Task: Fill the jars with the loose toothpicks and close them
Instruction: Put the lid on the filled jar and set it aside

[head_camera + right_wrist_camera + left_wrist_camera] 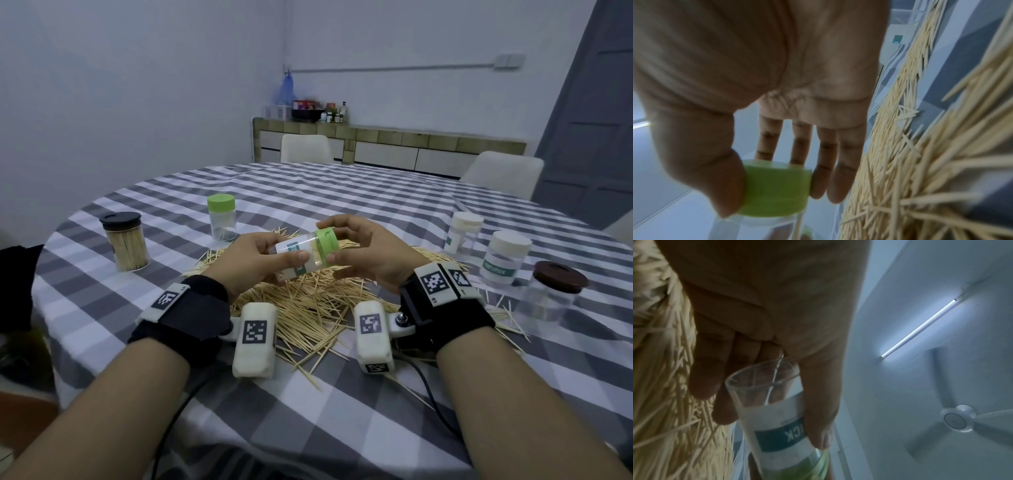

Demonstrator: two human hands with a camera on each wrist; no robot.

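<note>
A round table under a grey-and-white checked cloth [342,192] fills the head view, and at its near centre lies the broad heap of loose toothpicks [308,301], spilling toward four o'clock. Around the heap stand the other jars: a black-lidded one packed with toothpicks [126,245] at ten o'clock, a green-lidded, nearly empty one [222,217] at eleven, two white-lidded ones [462,233] [505,257] at two, and a brown-lidded clear one [551,291] at three. Just above the heap both hands meet on a labelled clear jar [296,258], held almost on its side (its long axis runs from the base at eight o'clock to the cap at two). The left hand [253,260] wraps the body, thumb across the label and fingers behind, as the left wrist view confirms. The right hand [363,253] closes thumb and fingertips around the green lid [327,241], which sits on the jar's mouth; the right wrist view shows the thumb pressed to the lid's side. The lid thus lies toward the right hand, so any twist would probably turn about that slanted axis while the left hand steadies the body. Whether the lid is fully tight I cannot tell.
</note>
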